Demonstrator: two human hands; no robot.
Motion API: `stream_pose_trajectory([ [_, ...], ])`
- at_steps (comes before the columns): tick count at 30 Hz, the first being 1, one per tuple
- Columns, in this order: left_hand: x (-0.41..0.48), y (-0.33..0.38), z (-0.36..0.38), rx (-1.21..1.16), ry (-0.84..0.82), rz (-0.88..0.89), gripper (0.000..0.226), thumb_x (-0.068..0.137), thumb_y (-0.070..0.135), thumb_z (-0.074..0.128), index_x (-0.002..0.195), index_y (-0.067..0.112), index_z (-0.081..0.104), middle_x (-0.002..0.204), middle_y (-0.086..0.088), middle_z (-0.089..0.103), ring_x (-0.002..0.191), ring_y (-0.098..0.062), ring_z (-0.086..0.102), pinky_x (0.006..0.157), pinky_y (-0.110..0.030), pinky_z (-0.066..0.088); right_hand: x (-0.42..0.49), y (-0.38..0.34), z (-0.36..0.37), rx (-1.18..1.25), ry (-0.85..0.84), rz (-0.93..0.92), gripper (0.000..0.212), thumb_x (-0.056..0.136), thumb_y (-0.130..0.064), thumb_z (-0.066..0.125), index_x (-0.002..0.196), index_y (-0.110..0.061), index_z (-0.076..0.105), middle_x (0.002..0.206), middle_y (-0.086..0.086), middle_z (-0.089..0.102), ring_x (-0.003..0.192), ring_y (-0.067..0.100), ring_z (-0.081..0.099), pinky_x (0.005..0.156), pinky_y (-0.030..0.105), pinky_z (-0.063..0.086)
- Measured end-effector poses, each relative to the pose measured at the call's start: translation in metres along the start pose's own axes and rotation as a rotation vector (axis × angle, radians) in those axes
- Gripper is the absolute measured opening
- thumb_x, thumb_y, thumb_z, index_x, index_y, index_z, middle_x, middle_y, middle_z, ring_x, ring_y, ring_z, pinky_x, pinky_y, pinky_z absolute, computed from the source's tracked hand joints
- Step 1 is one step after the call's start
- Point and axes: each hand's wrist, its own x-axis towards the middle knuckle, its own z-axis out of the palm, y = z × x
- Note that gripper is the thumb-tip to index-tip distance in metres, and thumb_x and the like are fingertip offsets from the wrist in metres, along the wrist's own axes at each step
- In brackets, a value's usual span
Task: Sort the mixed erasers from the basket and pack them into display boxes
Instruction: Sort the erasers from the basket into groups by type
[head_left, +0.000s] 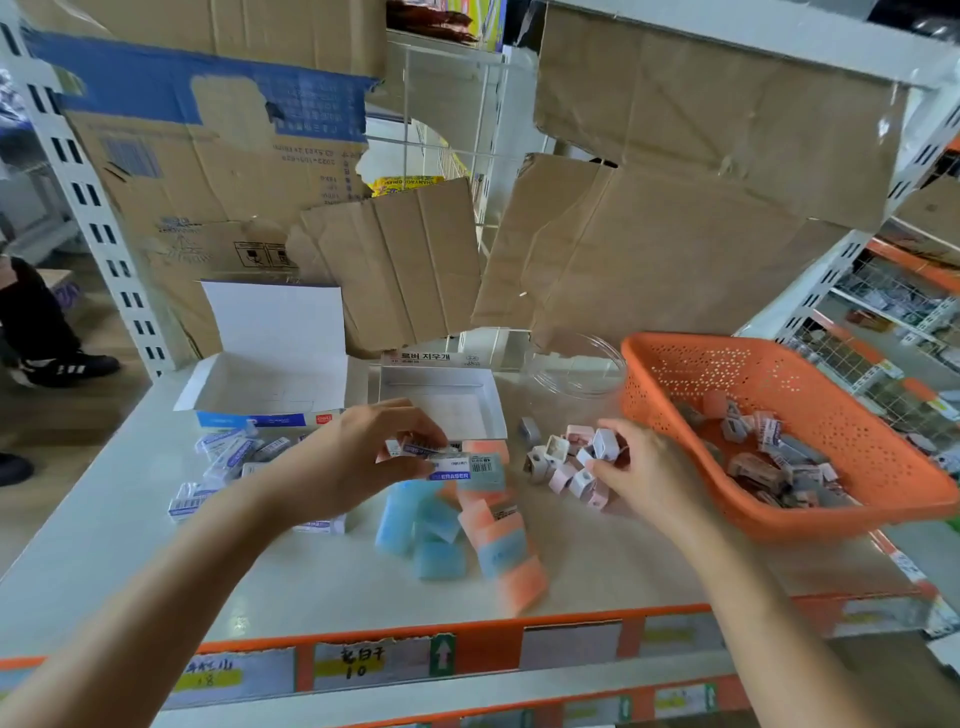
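Note:
My left hand (358, 457) pinches a few white sleeved erasers (447, 462) above the shelf top. My right hand (644, 467) grips a small white cube-shaped eraser (605, 443) over a pile of small pink and white pieces (566, 467). An orange perforated basket (810, 384) at the right holds several mixed erasers (779, 462). Blue and orange erasers (467, 530) lie grouped in the middle, white sleeved ones (228, 452) at the left. Two open white display boxes stand behind: one with a raised lid (270, 374) and a shallower one (441, 400).
A clear plastic tub (576, 364) lies behind the basket. Torn cardboard sheets (649, 249) hang at the back. The shelf's orange front edge (493, 644) carries price labels. A person's shoe (67, 366) shows on the floor at the far left.

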Motion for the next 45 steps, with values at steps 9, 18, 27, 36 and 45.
stream_pose_trajectory([
  [9,-0.002,-0.002,0.001,0.011,0.085,-0.069,0.019,0.085,0.02,0.065,0.102,0.027,0.062,0.094,0.021,0.057,0.088,0.002,0.055,0.072,-0.012,0.047,0.009,0.009,0.003,0.01,0.095,-0.087,0.049,0.078,-0.014,0.072,0.124,-0.012,0.056,0.118,0.008,0.059,0.112,0.025,0.054,0.086,0.023,0.036],
  [18,-0.037,-0.019,-0.018,0.057,0.253,-0.264,0.034,0.082,0.017,0.067,0.089,0.047,0.054,0.095,0.018,0.061,0.081,-0.006,0.06,0.071,-0.013,0.046,0.023,-0.028,0.003,0.118,0.078,-0.311,0.039,0.082,-0.014,0.068,0.12,-0.014,0.059,0.121,0.002,0.061,0.111,0.022,0.056,0.09,0.025,0.042],
  [27,-0.07,-0.074,-0.05,0.144,0.245,-0.44,0.018,0.085,0.018,0.063,0.102,0.023,0.065,0.095,0.006,0.062,0.08,-0.007,0.056,0.071,-0.018,0.043,0.028,-0.073,0.016,0.113,0.028,-0.339,0.039,0.083,-0.018,0.067,0.121,-0.02,0.058,0.123,-0.006,0.058,0.112,0.013,0.053,0.077,0.012,0.03],
  [36,-0.062,-0.102,-0.055,0.151,0.2,-0.425,0.007,0.086,0.025,0.062,0.091,0.03,0.062,0.095,0.005,0.062,0.083,-0.006,0.055,0.068,-0.009,0.038,0.018,-0.087,0.02,0.076,0.028,-0.27,0.033,0.083,-0.018,0.067,0.115,-0.02,0.061,0.118,-0.009,0.059,0.103,0.013,0.056,0.076,0.018,0.035],
  [45,-0.025,-0.068,-0.048,0.206,0.227,-0.275,0.034,0.084,0.028,0.063,0.118,0.024,0.058,0.119,0.008,0.055,0.095,-0.011,0.054,0.081,-0.021,0.035,0.002,-0.056,-0.007,0.094,0.066,-0.184,0.036,0.086,-0.018,0.063,0.121,-0.02,0.058,0.124,-0.006,0.056,0.108,0.007,0.052,0.09,0.012,0.041],
])
